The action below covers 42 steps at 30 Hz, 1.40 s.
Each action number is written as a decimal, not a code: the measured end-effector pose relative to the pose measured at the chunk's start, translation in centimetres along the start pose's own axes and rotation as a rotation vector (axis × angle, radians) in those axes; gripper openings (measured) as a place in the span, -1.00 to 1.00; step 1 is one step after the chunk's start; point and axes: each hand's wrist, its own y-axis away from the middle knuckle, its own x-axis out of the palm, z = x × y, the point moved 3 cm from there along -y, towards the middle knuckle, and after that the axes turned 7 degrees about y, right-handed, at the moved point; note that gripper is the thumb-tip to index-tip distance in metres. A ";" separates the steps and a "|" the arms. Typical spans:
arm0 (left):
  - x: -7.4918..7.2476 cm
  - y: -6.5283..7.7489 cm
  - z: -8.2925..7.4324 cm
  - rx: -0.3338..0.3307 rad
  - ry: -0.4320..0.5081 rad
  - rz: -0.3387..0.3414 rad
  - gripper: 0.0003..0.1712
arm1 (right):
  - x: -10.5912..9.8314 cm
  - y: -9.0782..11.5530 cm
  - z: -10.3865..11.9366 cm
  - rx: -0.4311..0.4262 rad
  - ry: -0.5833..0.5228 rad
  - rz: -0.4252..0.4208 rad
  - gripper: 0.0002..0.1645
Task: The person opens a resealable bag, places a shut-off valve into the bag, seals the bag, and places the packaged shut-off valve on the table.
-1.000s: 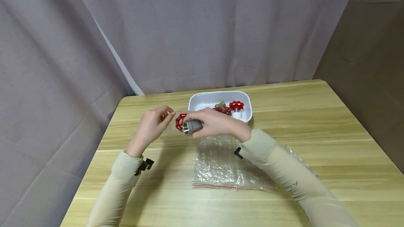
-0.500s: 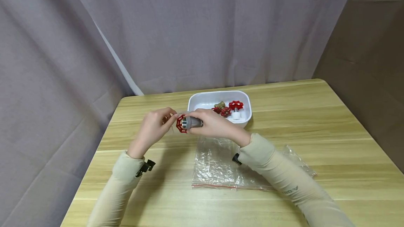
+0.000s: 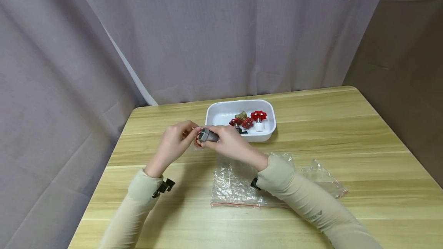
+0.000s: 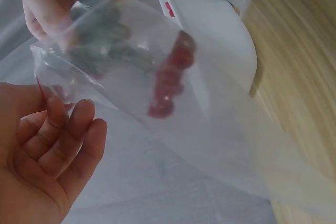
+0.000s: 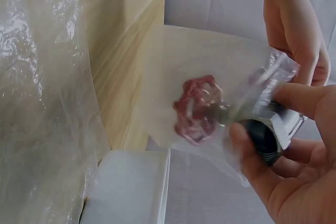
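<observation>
My right hand point(image 3: 232, 144) grips the grey metal body of a gate valve point(image 3: 209, 136) between thumb and fingers, in front of the white tray. Its red handwheel point(image 5: 197, 109) lies inside a clear zip bag point(image 5: 176, 51), as the right wrist view shows. The threaded pipe end point(image 5: 261, 140) faces out near the bag's mouth, beside my right thumb. With thumb and forefinger, my left hand point(image 3: 175, 141) pinches the red-lined edge of the bag's mouth. Seen from the left wrist, the valve body is blurred behind the film.
Behind my hands stands the white tray point(image 3: 221, 104). It holds a brass fitting point(image 3: 241, 115), a red-wheeled valve with a white body point(image 3: 259, 126) and smaller red-wheeled valves point(image 3: 247, 122). Flat clear zip bags point(image 3: 235, 189) lie on the wooden table, partly under my right forearm.
My hands have drawn together, the left shifting right. The valve has tilted, and its red handwheel, plainer before in the head view, is now mostly covered. The tray's contents show more.
</observation>
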 end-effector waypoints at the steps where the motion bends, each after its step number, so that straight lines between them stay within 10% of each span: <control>1: 0.1 0.0 -0.1 0.000 0.013 0.000 -0.86 | 0.1 0.1 0.1 0.000 0.009 -0.002 -0.48; 19: 2.4 1.9 1.0 -0.167 0.282 -0.021 -0.86 | 1.2 1.5 -0.7 0.055 0.056 0.094 -0.44; 42: 3.3 3.2 1.7 -0.232 0.287 -0.051 -0.88 | 2.0 2.0 -0.8 0.009 0.128 0.096 -0.38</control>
